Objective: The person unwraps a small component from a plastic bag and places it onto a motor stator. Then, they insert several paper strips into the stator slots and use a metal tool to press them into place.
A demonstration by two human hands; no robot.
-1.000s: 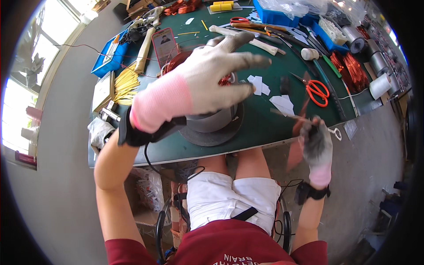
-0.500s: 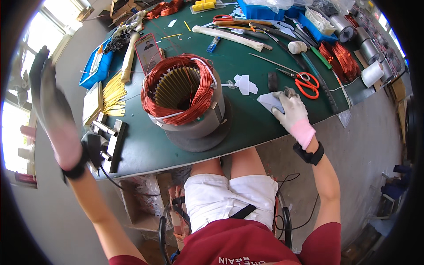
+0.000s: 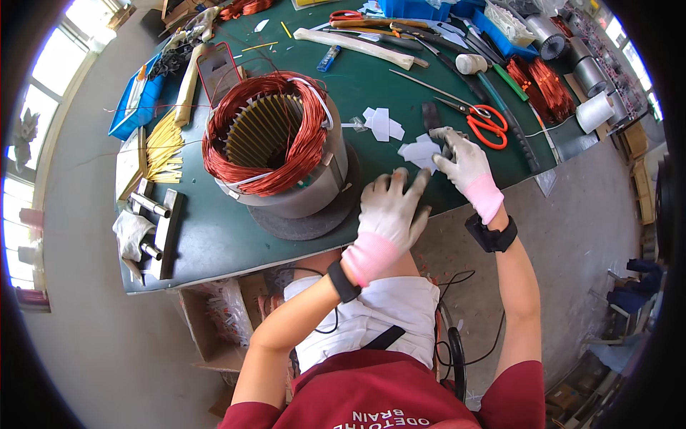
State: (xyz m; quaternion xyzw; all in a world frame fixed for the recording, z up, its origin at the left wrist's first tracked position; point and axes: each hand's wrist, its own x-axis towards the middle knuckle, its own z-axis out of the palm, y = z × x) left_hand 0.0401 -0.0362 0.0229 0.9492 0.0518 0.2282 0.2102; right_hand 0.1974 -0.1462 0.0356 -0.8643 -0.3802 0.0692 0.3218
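My left hand (image 3: 389,213), in a white glove with a pink cuff, is over the near table edge, fingers spread and holding nothing. Close to its fingertips lie loose white paper pieces (image 3: 419,151). On their right side is my right hand (image 3: 466,166), gloved the same way, its thumb and fingers apart beside the papers; whether a fingertip touches them I cannot tell. Left of my hands stands a motor stator (image 3: 314,175) with a thick ring of red copper wire (image 3: 218,154) around its top and yellowish slot liners inside. It rests on a dark round base (image 3: 300,223).
More white cut pieces (image 3: 381,124) and a small black block (image 3: 430,114) lie beyond my hands. Orange-handled scissors (image 3: 487,127), a white-headed mallet (image 3: 471,64) and copper coils (image 3: 550,89) are at the right. Yellow strips (image 3: 164,150) and a metal fixture (image 3: 166,232) lie left.
My left hand has swung from the far left, past the stator, to the papers. My right hand has drawn back slightly from the papers, which now lie more spread out. The view has shifted a little.
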